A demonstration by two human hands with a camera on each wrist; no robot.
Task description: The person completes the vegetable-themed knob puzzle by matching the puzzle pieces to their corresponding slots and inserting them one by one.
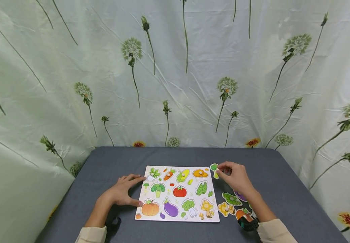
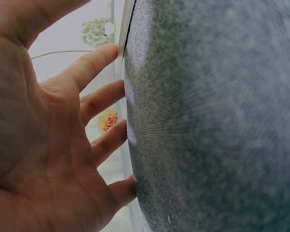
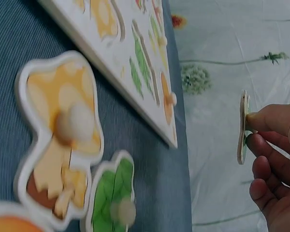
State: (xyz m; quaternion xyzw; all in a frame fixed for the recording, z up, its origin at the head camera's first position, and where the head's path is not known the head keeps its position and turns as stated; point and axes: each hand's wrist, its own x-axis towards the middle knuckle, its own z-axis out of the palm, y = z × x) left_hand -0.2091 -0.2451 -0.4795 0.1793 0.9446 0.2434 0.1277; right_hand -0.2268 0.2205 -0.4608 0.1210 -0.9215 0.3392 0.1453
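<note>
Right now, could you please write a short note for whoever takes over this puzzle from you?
Left hand: open, flat on the table, fingertips against the puzzle board at its left edge.
Right hand: pinch grip on a green piece, held off the board's top right corner.
Loose pieces: mushroom piece, leafy green piece and others lie right of the board.
Done: several pieces appear seated in the board.
Left: the held piece and the loose ones.

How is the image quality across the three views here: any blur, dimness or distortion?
Head view: evenly lit and sharp, with wide-angle bending at the edges. Left wrist view: dim, the left hand near the lens is soft. Right wrist view: the mushroom piece is blurred, while the right hand pinching a green piece is clearer.
</note>
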